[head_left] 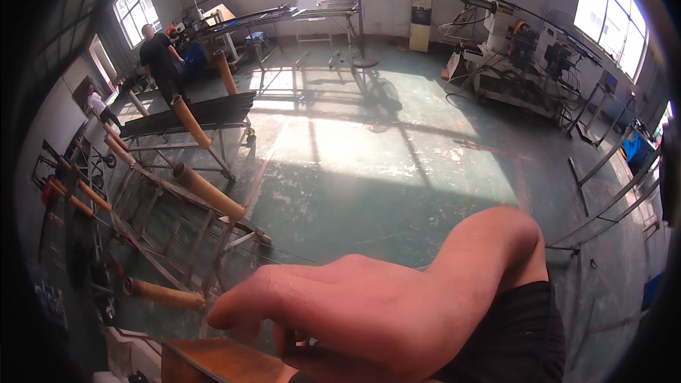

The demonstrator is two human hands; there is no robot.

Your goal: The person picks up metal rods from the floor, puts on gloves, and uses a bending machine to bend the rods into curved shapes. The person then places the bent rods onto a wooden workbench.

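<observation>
My right hand [319,305] fills the lower middle, its forearm [472,252] reaching in from the right with the elbow bent. The fingers curl down and inward; what they hold, if anything, is hidden behind the hand. Just below the fingertips lies an orange-brown flat panel [213,358], cut off by the lower edge. Whether the fingers touch it I cannot tell. A sliver of skin beside the panel is too small to assign to a hand; my left hand does not otherwise show.
At left, a metal rack [202,241] carries several brown tubes [209,193]. Beyond it stands a frame with dark long bars [191,113]. A person in black [162,60] stands far left, another person [96,103] behind. Machinery [518,64] lines the far right; a pedestal fan [360,21] stands at the back.
</observation>
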